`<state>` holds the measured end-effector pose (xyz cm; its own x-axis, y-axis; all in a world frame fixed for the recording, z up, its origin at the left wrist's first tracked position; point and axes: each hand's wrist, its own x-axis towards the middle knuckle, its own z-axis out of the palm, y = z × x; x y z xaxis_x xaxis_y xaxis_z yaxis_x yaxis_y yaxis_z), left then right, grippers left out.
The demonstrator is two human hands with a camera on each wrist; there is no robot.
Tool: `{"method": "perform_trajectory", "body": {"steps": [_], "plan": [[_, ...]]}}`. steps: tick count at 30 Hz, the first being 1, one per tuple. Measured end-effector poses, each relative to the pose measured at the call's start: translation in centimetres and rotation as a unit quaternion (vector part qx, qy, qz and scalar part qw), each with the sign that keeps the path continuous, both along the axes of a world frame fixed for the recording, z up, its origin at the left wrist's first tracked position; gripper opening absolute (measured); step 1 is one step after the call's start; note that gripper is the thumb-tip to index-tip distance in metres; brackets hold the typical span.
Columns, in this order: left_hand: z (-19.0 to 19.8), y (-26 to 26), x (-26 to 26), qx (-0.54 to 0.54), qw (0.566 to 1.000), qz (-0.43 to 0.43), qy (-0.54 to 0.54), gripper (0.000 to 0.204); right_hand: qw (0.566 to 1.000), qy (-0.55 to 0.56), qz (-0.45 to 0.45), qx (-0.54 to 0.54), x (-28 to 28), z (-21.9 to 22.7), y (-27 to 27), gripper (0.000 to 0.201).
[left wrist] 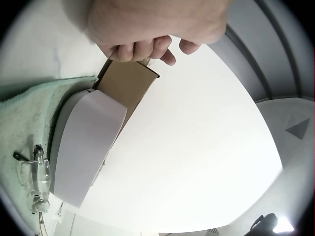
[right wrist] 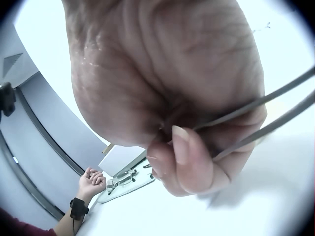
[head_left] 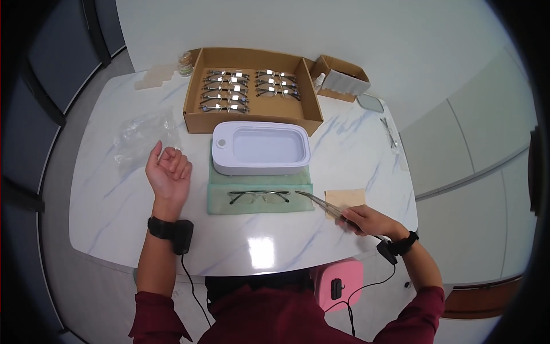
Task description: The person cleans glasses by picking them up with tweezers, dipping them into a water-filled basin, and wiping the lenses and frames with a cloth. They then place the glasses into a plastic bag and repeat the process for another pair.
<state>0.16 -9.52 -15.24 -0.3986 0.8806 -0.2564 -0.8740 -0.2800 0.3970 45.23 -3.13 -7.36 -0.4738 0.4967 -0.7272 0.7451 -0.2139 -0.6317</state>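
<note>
My right hand [head_left: 366,221] grips a pair of long metal tweezers [head_left: 321,202], the tips pointing left toward a pair of eyeglasses [head_left: 259,198]. In the right wrist view, the curled fingers wrap round the tweezers [right wrist: 285,89]. Those glasses lie with their temples folded on a green cloth [head_left: 217,205], just in front of a pale lavender ultrasonic cleaner [head_left: 260,170]. To the left of the cleaner, my left hand [head_left: 170,175] is palm up over the table, its fingers loosely curled round nothing. The left wrist view shows that hand [left wrist: 157,22] above the cleaner's side [left wrist: 88,147].
Behind the cleaner, a cardboard box [head_left: 252,128] holds rows of eyeglasses. A smaller box [head_left: 338,94] stands at the back right. Clear plastic bags [head_left: 146,137] lie left, a beige cloth [head_left: 346,198] by the right hand. A pink stool [head_left: 349,275] stands below the table's front edge.
</note>
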Motion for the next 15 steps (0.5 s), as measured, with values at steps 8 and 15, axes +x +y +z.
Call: {"method": "perform_trajectory", "body": {"steps": [8, 15], "plan": [[0.1, -0.1, 0.0, 0.002, 1.0, 0.002, -0.001, 0.037, 0.869, -0.052, 0.142, 0.472, 0.2, -2.4, -3.2, 0.021], [0.1, -0.1, 0.1, 0.004, 1.0, -0.001, -0.007, 0.037, 0.804, -0.094, 0.188, 0.556, -0.3, -1.1, -3.5, 0.021]]}}
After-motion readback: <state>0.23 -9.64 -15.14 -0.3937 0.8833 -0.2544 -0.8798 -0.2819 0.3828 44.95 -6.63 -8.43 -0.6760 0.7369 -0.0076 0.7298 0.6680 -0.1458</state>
